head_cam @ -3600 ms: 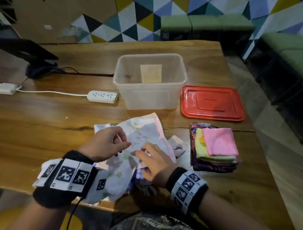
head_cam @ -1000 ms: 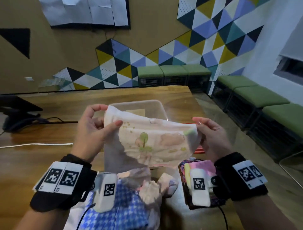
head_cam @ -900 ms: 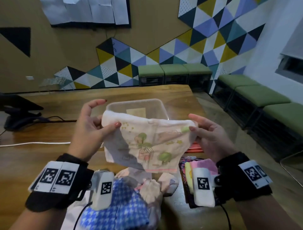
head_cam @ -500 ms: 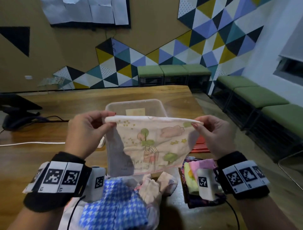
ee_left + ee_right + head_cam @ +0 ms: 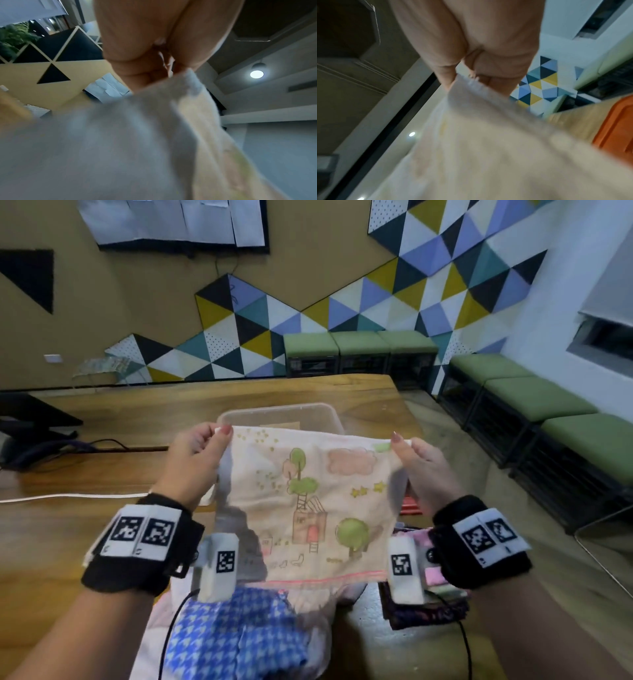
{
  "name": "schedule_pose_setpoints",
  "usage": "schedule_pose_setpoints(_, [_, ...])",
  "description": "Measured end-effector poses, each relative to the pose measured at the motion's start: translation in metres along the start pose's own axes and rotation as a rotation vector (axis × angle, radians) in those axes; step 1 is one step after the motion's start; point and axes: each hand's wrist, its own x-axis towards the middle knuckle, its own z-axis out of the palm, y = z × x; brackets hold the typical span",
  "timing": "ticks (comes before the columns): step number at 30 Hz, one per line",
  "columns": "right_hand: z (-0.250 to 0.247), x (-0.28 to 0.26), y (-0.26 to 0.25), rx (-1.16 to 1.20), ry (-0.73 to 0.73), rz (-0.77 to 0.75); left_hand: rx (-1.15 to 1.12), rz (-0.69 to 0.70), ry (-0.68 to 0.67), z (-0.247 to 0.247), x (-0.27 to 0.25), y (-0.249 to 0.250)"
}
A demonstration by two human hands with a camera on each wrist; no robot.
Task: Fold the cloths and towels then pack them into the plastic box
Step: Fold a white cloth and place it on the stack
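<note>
Your cloth (image 5: 308, 508) is cream-white, printed with green trees, a pink cloud, yellow stars and an orange-pink house, with a pink stripe along its bottom edge. Below it you've got a blue-and-white houndstooth cloth (image 5: 236, 642). The folded stack (image 5: 435, 604) shows pink on top and a dark multicolour print at the base. The lid (image 5: 618, 129) is orange-red, the box (image 5: 274, 414) clear, the table (image 5: 51, 542) brown wood. The wristbands (image 5: 144, 546) are black with black-and-white square markers.

One printed cloth (image 5: 308, 508) held up, two hands, left hand (image 5: 195, 463) and right hand (image 5: 424, 470), one clear plastic box (image 5: 279, 414), one stack of folded cloths (image 5: 431, 604), one blue checked cloth (image 5: 233, 642), one red lid (image 5: 618, 128), two wristbands, five green seats
</note>
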Motion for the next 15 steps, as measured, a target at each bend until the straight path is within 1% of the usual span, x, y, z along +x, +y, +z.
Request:
schedule_pose_setpoints(3, [0.014, -0.005, 0.0, 0.101, 0.086, 0.063, -0.049, -0.018, 0.033, 0.016, -0.005, 0.004])
schedule_pose_setpoints(5, [0.024, -0.012, -0.006, 0.167, 0.088, 0.052, -0.106, -0.016, 0.013, 0.027, -0.012, 0.013])
schedule_pose_setpoints(8, [0.047, -0.026, -0.013, 0.203, 0.03, 0.043, -0.182, -0.012, -0.119, 0.048, -0.03, 0.03])
schedule_pose_setpoints(12, [0.069, -0.043, -0.019, 0.237, -0.151, -0.024, -0.267, 0.007, -0.326, 0.071, -0.05, 0.043])
schedule_pose_setpoints(15, [0.061, -0.044, -0.018, 0.2, -0.155, -0.074, -0.347, -0.057, -0.45, 0.07, -0.051, 0.045])
